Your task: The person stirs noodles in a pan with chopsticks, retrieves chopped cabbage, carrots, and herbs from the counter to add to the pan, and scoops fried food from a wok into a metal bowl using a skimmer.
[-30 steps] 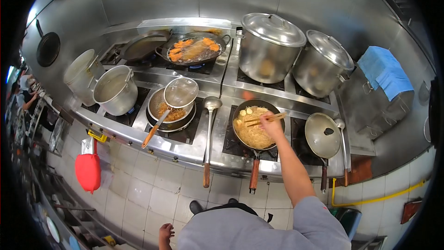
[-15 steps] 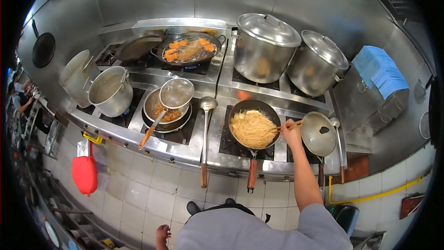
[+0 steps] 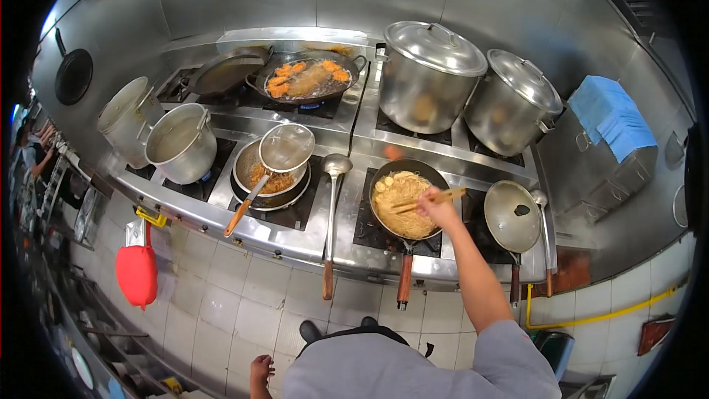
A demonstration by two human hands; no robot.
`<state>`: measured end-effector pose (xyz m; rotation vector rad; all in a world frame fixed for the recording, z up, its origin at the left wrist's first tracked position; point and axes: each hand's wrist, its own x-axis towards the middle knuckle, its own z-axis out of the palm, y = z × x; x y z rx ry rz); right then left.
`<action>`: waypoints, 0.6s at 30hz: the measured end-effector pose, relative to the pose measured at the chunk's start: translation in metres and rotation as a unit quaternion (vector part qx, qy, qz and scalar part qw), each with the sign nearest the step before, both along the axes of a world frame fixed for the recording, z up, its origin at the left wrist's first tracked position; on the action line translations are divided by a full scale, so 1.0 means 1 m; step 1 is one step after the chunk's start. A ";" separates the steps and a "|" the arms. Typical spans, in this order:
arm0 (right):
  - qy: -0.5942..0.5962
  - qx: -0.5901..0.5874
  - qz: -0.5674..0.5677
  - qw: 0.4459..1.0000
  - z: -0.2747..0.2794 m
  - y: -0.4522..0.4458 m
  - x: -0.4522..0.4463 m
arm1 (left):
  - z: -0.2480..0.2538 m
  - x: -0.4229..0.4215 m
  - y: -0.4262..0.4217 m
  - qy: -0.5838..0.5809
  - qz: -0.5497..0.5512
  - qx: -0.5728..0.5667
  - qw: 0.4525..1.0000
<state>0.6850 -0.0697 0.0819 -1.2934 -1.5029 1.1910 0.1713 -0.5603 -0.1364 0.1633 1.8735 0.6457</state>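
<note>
My right hand (image 3: 439,209) is closed around a pair of wooden chopsticks (image 3: 448,196). Their tips reach into pale noodles (image 3: 402,191) in a dark frying pan (image 3: 436,174). Some round, pale pieces lie at the noodles' upper left. The pan rests on a burner, its wooden handle (image 3: 405,281) pointing toward me. Low at my side hangs my left hand (image 3: 261,368), its fingers loosely curled with nothing visible in them. Right of the pan is a lidded pan (image 3: 509,216); on its left lies a long-handled ladle (image 3: 337,166).
A strainer (image 3: 286,148) lies across a pan of brown bits. Orange pieces fry in a wok (image 3: 309,80) behind. Two large lidded pots (image 3: 432,74) stand at the back, open pots (image 3: 179,144) at left. Blue cloths (image 3: 611,114) drape a metal box. People are at far left.
My right hand has moved left, from the pan's right edge to over the noodles, carrying the chopsticks. My left hand stays low at my side.
</note>
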 end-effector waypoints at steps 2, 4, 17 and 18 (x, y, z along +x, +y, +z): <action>0.046 -0.015 -0.079 0.996 0.004 0.021 0.014 | 0.002 0.004 -0.004 0.006 -0.002 0.005 1.000; -0.015 0.033 -0.117 0.992 -0.014 0.048 0.026 | 0.003 0.008 -0.009 0.007 -0.005 -0.003 1.000; -0.166 0.187 -0.219 0.943 -0.036 0.036 0.017 | 0.003 0.013 -0.015 0.016 -0.030 -0.007 0.999; -0.141 0.160 -0.166 0.963 -0.045 0.028 0.015 | 0.003 0.012 -0.013 0.014 -0.031 -0.007 0.999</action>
